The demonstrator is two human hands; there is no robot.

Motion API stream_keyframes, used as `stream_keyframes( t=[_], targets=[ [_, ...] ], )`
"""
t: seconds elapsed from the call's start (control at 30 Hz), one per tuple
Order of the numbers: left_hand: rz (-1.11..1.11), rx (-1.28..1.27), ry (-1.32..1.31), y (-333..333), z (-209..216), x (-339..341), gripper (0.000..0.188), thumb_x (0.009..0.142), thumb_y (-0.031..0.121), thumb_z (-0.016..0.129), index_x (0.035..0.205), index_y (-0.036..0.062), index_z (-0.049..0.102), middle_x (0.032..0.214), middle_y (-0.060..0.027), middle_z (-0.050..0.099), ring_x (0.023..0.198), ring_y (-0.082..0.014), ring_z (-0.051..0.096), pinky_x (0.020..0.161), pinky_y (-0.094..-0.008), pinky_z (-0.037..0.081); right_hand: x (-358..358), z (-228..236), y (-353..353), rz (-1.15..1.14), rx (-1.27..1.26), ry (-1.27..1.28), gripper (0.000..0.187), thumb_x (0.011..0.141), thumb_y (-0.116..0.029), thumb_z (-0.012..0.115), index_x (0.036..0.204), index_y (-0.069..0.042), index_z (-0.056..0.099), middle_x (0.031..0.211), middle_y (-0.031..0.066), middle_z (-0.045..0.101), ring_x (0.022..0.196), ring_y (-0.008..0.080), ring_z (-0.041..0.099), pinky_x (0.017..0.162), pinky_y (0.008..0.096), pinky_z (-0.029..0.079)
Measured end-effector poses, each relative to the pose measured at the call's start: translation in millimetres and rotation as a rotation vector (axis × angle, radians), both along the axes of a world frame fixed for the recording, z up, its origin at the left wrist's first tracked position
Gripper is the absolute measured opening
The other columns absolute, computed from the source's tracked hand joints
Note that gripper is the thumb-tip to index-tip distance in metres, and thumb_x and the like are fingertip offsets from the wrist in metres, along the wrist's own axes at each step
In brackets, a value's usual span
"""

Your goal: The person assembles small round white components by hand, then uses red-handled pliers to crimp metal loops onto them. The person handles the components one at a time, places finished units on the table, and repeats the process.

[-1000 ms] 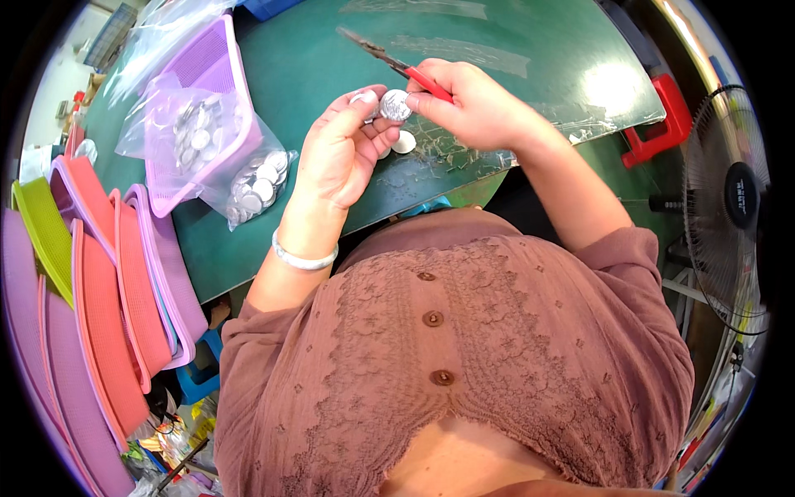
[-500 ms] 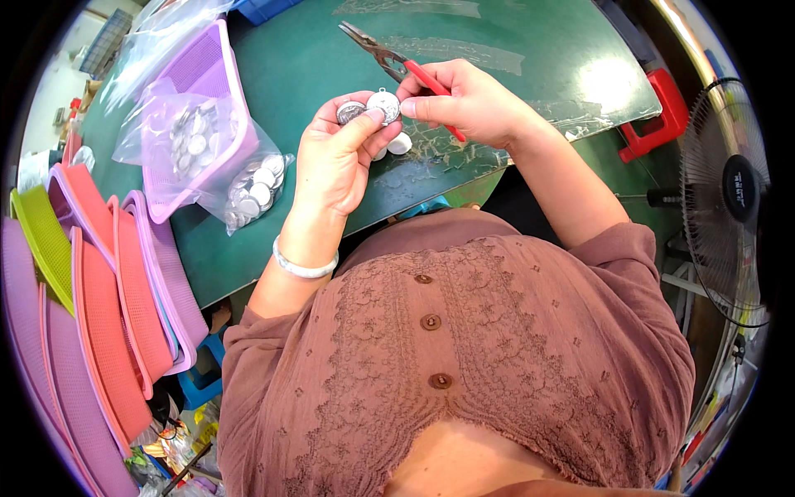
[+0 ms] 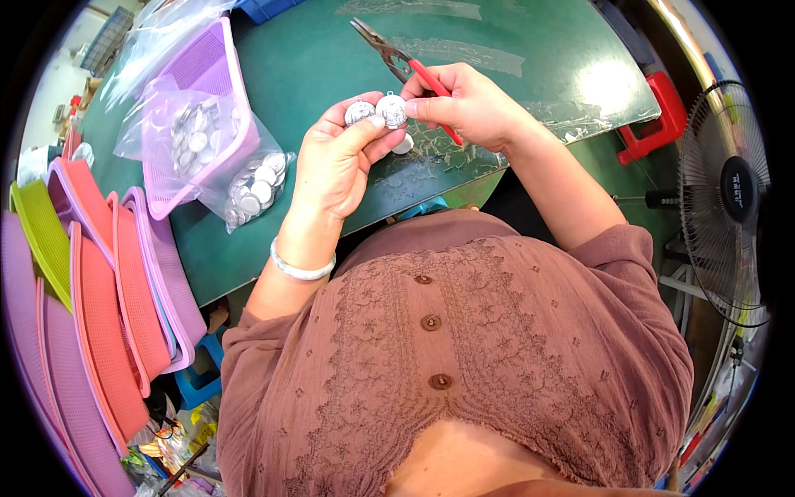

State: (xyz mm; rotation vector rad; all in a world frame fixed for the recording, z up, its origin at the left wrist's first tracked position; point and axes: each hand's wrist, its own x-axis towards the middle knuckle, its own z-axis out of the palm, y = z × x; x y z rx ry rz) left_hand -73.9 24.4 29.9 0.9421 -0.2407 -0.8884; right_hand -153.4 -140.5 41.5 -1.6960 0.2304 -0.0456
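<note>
My left hand (image 3: 344,153) pinches two round silver medallions side by side: a left medallion (image 3: 358,113) and a right medallion (image 3: 391,108) with a small loop at its top. In my right hand (image 3: 468,108) is a pair of red-handled pliers (image 3: 431,80), its metal jaws pointing up and to the left, away from the medallions. The right thumb and a fingertip touch the edge of the right medallion. Just below my left fingers a pale silver disc (image 3: 403,144) lies on the green table (image 3: 306,50).
A purple basket (image 3: 234,70) stands at the left of the table, a clear plastic bag (image 3: 252,190) of silver discs against it. Stacked coloured baskets (image 3: 103,331) fill the left side. At right are a red stool (image 3: 667,116) and a black fan (image 3: 737,190).
Both hands have shifted slightly right with the medallions. The left medallion has turned so its face shows more. Less of the discs below my fingers is visible.
</note>
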Motion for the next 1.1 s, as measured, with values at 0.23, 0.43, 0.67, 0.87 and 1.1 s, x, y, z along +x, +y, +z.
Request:
stream_keyframes(
  t=[0.23,0.43,0.67,0.87,1.1],
  targets=[
    [-0.026,0.026,-0.007,3.3,0.4,0.9,0.026,0.08,-0.002,0.055,0.106,-0.0052,0.051,0.099,-0.012,0.057,0.087,-0.0202,0.06,0.075,-0.0305,0.055,-1.4,2.6,3.5,-0.004,0.02,-0.005,0.013,0.077,-0.015,0.063,0.078,-0.004,0.058,0.061,-0.0032,0.046,0.056,0.0059,0.038,0.051,0.0213,0.031],
    [-0.03,0.037,0.002,6.4,0.3,-0.6,0.027,0.08,-0.002,0.056,0.107,-0.0049,0.051,0.099,-0.0116,0.057,0.087,-0.0201,0.06,0.076,-0.0307,0.054,-2.3,5.3,6.5,-0.001,-0.011,-0.004,0.012,0.076,-0.014,0.063,0.077,-0.004,0.058,0.062,-0.0027,0.048,0.057,0.0061,0.04,0.052,0.0217,0.032],
    [-0.018,0.037,0.014,10.2,-1.0,-3.9,0.026,0.08,-0.002,0.057,0.106,-0.0051,0.053,0.098,-0.0121,0.059,0.086,-0.02,0.06,0.075,-0.0302,0.054,-4.0,3.3,8.0,0.041,-0.085,0.033,0.016,0.077,-0.017,0.063,0.083,-0.002,0.059,0.068,-0.0024,0.051,0.063,0.006,0.044,0.057,0.0213,0.035],
    [-0.009,0.041,0.009,13.9,-4.0,-5.1,0.021,0.081,-0.002,0.056,0.102,-0.0037,0.056,0.095,-0.012,0.06,0.085,-0.0197,0.061,0.075,-0.0302,0.055,-5.8,1.1,11.6,0.03,-0.108,0.03,0.015,0.077,-0.016,0.063,0.082,-0.003,0.059,0.069,-0.0027,0.052,0.066,0.0062,0.044,0.06,0.0211,0.035],
    [-0.001,0.059,-0.016,18.1,-5.2,-8.1,0.022,0.082,0.0,0.056,0.103,-0.0023,0.055,0.095,-0.0121,0.061,0.087,-0.0204,0.061,0.076,-0.0297,0.053,-9.7,1.8,10.7,0.025,-0.182,0.002,0.013,0.078,-0.015,0.062,0.08,-0.003,0.058,0.068,-0.0037,0.049,0.065,0.0059,0.042,0.06,0.0213,0.035]
  ],
)
